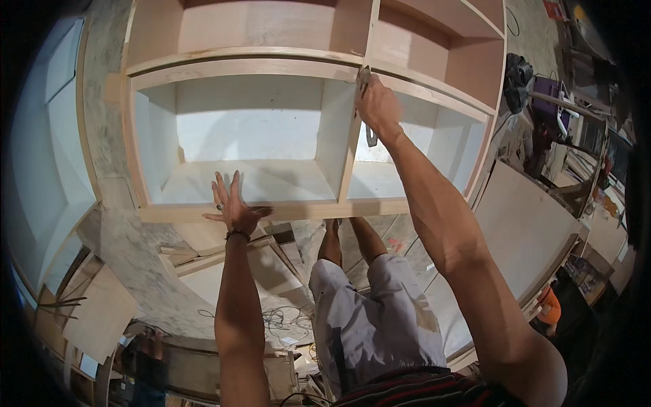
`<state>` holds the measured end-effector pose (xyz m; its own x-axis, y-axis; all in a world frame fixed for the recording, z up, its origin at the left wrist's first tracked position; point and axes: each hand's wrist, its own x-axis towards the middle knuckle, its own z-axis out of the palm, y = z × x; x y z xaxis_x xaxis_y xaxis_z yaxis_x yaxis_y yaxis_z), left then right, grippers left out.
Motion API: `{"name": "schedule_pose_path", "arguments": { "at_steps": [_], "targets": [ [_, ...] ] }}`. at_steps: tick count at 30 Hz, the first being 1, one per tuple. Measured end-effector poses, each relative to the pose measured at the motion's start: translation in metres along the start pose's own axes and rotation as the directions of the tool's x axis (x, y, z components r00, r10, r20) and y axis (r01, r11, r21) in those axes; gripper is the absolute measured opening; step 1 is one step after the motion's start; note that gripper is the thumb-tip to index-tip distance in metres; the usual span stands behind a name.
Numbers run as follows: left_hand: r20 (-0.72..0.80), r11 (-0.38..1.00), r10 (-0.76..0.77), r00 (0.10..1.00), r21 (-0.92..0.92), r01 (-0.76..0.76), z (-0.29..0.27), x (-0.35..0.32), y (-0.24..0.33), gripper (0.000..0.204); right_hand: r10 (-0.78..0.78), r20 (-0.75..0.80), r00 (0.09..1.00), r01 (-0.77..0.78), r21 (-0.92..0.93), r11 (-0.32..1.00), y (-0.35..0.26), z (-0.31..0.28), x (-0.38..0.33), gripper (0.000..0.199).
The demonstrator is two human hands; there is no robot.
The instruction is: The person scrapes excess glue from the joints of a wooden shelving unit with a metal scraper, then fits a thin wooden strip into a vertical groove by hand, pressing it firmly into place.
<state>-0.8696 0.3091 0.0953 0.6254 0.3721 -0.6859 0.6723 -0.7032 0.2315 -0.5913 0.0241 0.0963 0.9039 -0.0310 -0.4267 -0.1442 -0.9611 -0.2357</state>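
Observation:
A large wooden cabinet frame (305,211) stands in front of me, with pale-lined lower compartments and pinkish-brown upper ones. My left hand (237,209) rests on its near rail with the fingers spread, holding nothing. A dark bracelet circles that wrist. At the top of the upright divider (348,163), my right hand (380,107) is closed round a flat metal tool (371,137) with a slotted end. The tool's other end shows above my fist, against the joint of divider and crossrail. My fingers hide its middle, so its exact kind cannot be made out.
White panels (64,129) lean at the left. Boards (102,312) and tangled cords (281,317) lie lower down. A large sheet (522,203) is at the right, near a black bag (519,81) and clutter. A person in orange (550,308) is partly visible.

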Motion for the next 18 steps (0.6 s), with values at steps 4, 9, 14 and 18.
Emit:
{"name": "schedule_pose_path", "arguments": {
  "at_steps": [4, 9, 14, 18],
  "targets": [
    [-0.009, 1.000, -0.003, 1.000, 0.028, 0.003, 0.001, 0.002, -0.001, 0.131, 0.023, 0.041, 0.999, -0.023, -0.015, 1.000, -0.009, -0.001, 0.000, 0.023],
    [-0.058, 0.998, 0.021, 0.998, 0.060, -0.017, 0.016, 0.006, -0.009, 0.133, 0.030, 0.015, 0.999, -0.031, 0.040, 0.999, 0.003, 0.011, -0.002, 0.025],
    [-0.106, 0.999, 0.042, 0.993, -0.011, -0.043, 0.023, 0.009, -0.039, 0.120, 0.059, -0.070, 0.996, -0.053, 0.075, 0.996, -0.004, -0.001, -0.029, 0.028],
    [-0.137, 0.997, 0.037, 0.990, 0.066, -0.028, 0.033, 0.018, -0.038, 0.107, -0.025, -0.065, 0.998, 0.026, 0.013, 1.000, 0.003, -0.012, -0.025, 0.026]
  ]
}}
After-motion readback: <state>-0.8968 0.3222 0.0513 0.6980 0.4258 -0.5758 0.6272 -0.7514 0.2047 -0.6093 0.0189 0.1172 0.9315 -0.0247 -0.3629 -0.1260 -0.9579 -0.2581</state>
